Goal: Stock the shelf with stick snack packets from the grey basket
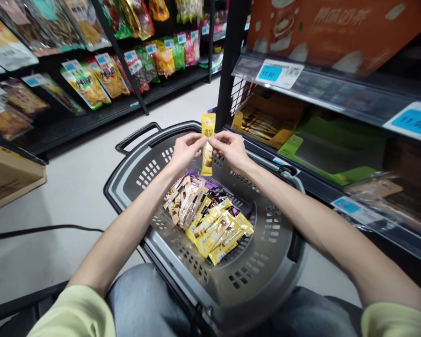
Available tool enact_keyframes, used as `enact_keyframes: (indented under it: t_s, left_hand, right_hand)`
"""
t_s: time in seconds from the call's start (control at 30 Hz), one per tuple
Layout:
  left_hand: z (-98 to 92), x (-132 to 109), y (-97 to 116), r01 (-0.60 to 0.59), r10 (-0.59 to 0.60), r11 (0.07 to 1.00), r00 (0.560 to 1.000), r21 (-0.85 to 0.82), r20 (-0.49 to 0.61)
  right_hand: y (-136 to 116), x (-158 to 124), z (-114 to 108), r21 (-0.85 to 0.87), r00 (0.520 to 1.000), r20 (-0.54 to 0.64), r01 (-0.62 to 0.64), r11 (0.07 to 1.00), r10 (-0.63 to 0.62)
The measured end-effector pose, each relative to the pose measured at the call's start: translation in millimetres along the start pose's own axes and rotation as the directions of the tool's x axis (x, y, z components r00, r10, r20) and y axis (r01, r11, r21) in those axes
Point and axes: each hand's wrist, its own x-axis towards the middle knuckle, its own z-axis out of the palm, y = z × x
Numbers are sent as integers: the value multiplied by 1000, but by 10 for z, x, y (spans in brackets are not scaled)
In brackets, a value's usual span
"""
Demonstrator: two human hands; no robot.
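Between both hands, over the far part of a grey shopping basket (150, 159), a yellow stick packet (207, 161) is held upright. My left hand (186, 149) pinches its left edge with thumb and fingers. The right edge is pinched by my right hand (230, 149). Below them in the basket lie several yellow stick packets (217, 229), fanned out nearest me. Beige stick packets (185, 201) lie to their left, with purple packets (196, 178) and dark packets (221, 196) behind, partly covered.
At right, a shelf with price tags (279, 73) holds an open yellow box of sticks (263, 122) and a green box (330, 145). Bagged snacks (87, 84) hang on the left rack. A cardboard box (10, 175) and a black cable (49, 228) are on the left.
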Motion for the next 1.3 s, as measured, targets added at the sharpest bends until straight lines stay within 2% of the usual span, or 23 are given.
enact_keyframes:
  t_s: [0.13,0.2,0.47,0.6,0.77,1.0,1.3]
  left_hand:
    - [-14,-7,-34,48,-47,999,993,-5,112]
    - [-14,-8,-56,57,-59,998,990,16,125]
    - [-7,33,-101,-12,11,1000,997,18,74]
    - [-22,53,-103,-38,38,999,998,3,52]
    - [-37,77,-61,-68,69,998,997,11,-30]
    - [-73,117,-28,-144,143,990,982,-2,-121]
    - [-102,135,-60,-161,152,981,984,-104,-94]
  right_hand:
    - [4,9,-8,13,999,-43,-12,1000,13]
    - [4,12,-11,30,998,-57,-12,999,14]
    - [20,24,1,19,999,-46,25,1000,-24]
    - [26,15,-1,37,1000,14,6,999,-6]
    - [48,10,-22,24,993,113,-36,999,33]
    - [107,27,-36,-18,983,176,-43,999,46]
    - [105,16,-25,40,995,96,11,999,-15]
